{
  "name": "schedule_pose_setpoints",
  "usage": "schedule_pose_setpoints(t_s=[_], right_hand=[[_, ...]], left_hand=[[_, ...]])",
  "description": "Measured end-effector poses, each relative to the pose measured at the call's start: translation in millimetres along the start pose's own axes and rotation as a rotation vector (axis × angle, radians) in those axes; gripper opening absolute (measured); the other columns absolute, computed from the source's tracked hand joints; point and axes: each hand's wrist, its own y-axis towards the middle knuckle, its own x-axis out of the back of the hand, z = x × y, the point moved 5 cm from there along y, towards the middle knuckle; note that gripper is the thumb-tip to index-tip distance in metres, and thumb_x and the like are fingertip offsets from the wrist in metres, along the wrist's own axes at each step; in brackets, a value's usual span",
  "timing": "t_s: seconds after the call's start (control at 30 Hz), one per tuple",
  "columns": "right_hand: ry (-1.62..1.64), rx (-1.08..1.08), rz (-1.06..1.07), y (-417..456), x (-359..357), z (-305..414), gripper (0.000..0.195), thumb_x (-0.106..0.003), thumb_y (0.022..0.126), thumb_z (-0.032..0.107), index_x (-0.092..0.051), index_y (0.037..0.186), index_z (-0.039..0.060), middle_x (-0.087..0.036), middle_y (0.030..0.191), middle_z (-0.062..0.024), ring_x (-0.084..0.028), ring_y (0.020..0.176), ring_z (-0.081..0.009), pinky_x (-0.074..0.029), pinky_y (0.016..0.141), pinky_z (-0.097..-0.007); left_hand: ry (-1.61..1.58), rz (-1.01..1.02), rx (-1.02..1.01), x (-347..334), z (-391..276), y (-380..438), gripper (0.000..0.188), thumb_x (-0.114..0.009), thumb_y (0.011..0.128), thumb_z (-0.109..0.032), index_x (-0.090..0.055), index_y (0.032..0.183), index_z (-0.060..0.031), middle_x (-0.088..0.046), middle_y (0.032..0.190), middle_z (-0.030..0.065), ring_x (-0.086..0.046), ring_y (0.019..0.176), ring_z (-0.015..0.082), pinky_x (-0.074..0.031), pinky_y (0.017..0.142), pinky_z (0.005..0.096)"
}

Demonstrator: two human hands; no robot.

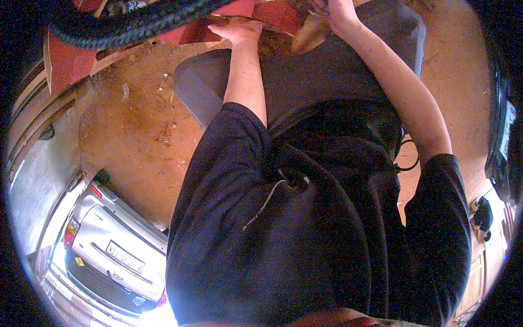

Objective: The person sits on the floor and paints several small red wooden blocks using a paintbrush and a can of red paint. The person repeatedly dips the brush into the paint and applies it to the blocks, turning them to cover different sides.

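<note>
My left hand (pixel 242 30) reaches to the lower edge of a red-faced panel (pixel 282 17), its thumb side pointing left. The fingers pass behind the dark edge and are hidden, so I cannot tell whether they grip it. Cut by the top of the picture, my right hand (pixel 341 14) is just right of this panel. A small shiny thing (pixel 318 7) lies at its fingers, too cropped to identify. Another red panel (pixel 73 61) with a pale edge stands at upper left. Both forearms extend over my grey-trousered legs (pixel 318 73).
Scattered bits lie on the brown floor (pixel 135 122). A dark braided band (pixel 135 26) crosses the upper left. A silver car (pixel 118 249) is parked behind at lower left. A dark vehicle (pixel 498 135) stands at right, and a person (pixel 483 216) is farther back.
</note>
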Motion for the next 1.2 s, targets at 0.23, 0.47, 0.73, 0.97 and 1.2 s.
schedule_pose_setpoints(t_s=[0.23, 0.47, 0.73, 0.97, 1.2], right_hand=[[-0.405, -0.008, -0.049, -1, -2, -14, 0.015, -0.063, 0.093, 0.019, -0.059, 0.089, 0.0048, -0.057, 0.076, -0.0047, -0.054, 0.065, -0.0158, -0.042, 0.056, -0.0341], [-0.047, -0.079, 0.015, -2, 1, -7, 0.015, -0.063, 0.094, 0.019, -0.059, 0.089, 0.005, -0.057, 0.078, -0.0038, -0.053, 0.065, -0.0155, -0.043, 0.059, -0.0329], [-0.452, 0.087, 0.007, -1, -6, -18, 0.019, -0.062, 0.094, 0.021, -0.061, 0.091, 0.0021, -0.059, 0.08, -0.0043, -0.055, 0.071, -0.0155, -0.044, 0.061, -0.034], [0.013, -0.015, -0.054, 1, 3, -7, 0.012, -0.059, 0.094, 0.016, -0.059, 0.087, 0.0062, -0.053, 0.071, -0.0039, -0.051, 0.06, -0.0155, -0.042, 0.056, -0.0332], [-0.184, 0.077, -0.254, 1, 7, -2, 0.012, -0.062, 0.093, 0.017, -0.062, 0.094, 0.0054, -0.056, 0.075, -0.004, -0.052, 0.064, -0.0146, -0.042, 0.057, -0.0313]], left_hand=[[-0.419, 0.165, 0.162, 21, 2, 12, 0.108, -0.042, 0.076, -0.092, -0.041, 0.155, -0.0187, -0.036, 0.165, 0.0066, -0.029, 0.155, 0.0321, -0.017, 0.124, 0.0611], [-1.103, 0.415, 0.568, 55, 1, 26, 0.106, -0.044, 0.076, -0.091, -0.041, 0.155, -0.0195, -0.036, 0.165, 0.0063, -0.029, 0.155, 0.032, -0.016, 0.123, 0.0621], [-1.172, 0.335, 0.583, 52, 3, 22, 0.108, -0.045, 0.074, -0.093, -0.043, 0.155, -0.0201, -0.038, 0.164, 0.0058, -0.032, 0.153, 0.0318, -0.019, 0.123, 0.0624], [-1.12, 0.268, 0.528, 37, 3, 15, 0.099, -0.047, 0.077, -0.09, -0.05, 0.149, -0.0231, -0.044, 0.16, 0.005, -0.037, 0.15, 0.0323, -0.021, 0.12, 0.0665], [-1.155, 0.248, 0.565, 38, 5, 16, 0.09, -0.048, 0.08, -0.088, -0.058, 0.144, -0.0261, -0.05, 0.156, 0.0041, -0.043, 0.147, 0.0327, -0.024, 0.117, 0.0706]])
